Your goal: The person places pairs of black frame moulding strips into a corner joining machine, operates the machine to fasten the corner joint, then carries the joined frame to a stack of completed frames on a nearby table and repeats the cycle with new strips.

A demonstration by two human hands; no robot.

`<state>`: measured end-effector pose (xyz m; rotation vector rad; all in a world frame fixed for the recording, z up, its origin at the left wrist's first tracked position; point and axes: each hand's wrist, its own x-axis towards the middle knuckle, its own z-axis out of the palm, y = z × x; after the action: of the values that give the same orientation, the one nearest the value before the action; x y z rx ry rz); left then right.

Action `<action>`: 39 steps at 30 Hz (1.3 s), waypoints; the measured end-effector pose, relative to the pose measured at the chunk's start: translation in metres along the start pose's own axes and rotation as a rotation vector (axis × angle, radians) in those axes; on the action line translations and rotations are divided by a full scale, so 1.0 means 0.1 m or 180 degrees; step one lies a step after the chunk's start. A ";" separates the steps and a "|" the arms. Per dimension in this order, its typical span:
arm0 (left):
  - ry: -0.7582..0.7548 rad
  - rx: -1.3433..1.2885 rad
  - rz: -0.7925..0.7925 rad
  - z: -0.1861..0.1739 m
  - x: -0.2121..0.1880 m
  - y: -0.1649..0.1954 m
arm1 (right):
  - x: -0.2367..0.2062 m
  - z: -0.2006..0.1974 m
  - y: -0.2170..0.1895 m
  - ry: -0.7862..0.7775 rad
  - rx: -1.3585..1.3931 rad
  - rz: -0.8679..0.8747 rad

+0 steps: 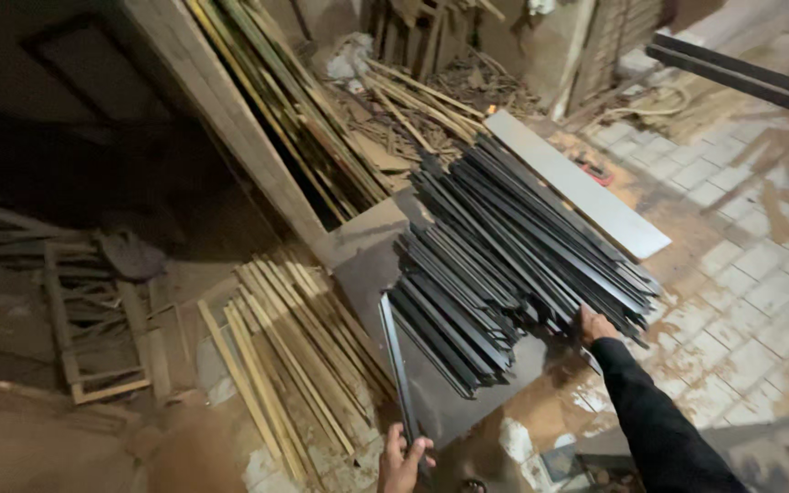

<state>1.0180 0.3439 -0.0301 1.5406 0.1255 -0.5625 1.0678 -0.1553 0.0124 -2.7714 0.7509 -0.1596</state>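
A heap of black metal strips (pixel 513 256) lies fanned across a dark sheet (pixel 372 265), kept off the dirt. Its near edge meets the right hand (pixel 595 324), fingers resting there, grip unclear. Left of the heap, the left hand (pixel 402 461) clasps one separated strip (pixel 397 365) by its end.

Workshop or material yard, carpentry/metalwork type. Evidence: big stack of black metal strips (pixel 513 265) piled on flat grey sheet (pixel 372 265); bundles of raw wooden slats (pixel 294 356) on floor; more long sticks leaning in wooden rack (pixel 276 119); scrap wood heap (pixel 422 100) at back; wooden pallet frame (pixel 93 338) at left; pale flat board (pixel 577 183); dusty paved brick floor (pixel 751 301) with sawdust stains. Dim lighting, rough walls.
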 end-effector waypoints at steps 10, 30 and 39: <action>-0.0712 -0.0178 0.0696 0.14 0.15 0.61 | -2.14 -0.30 -0.02 0.0156 0.3045 0.0752; -0.3554 0.2648 0.3405 1.84 0.15 1.30 | -5.93 -0.67 -0.67 0.1904 0.1434 0.3904; -0.3714 0.3170 0.3948 2.41 0.23 0.76 | -6.45 -0.08 -0.70 0.0947 0.0114 0.3873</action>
<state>1.0054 0.1006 0.0415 1.5580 -2.1018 -0.3919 0.5454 0.2293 0.0166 -1.8030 2.2546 -0.3113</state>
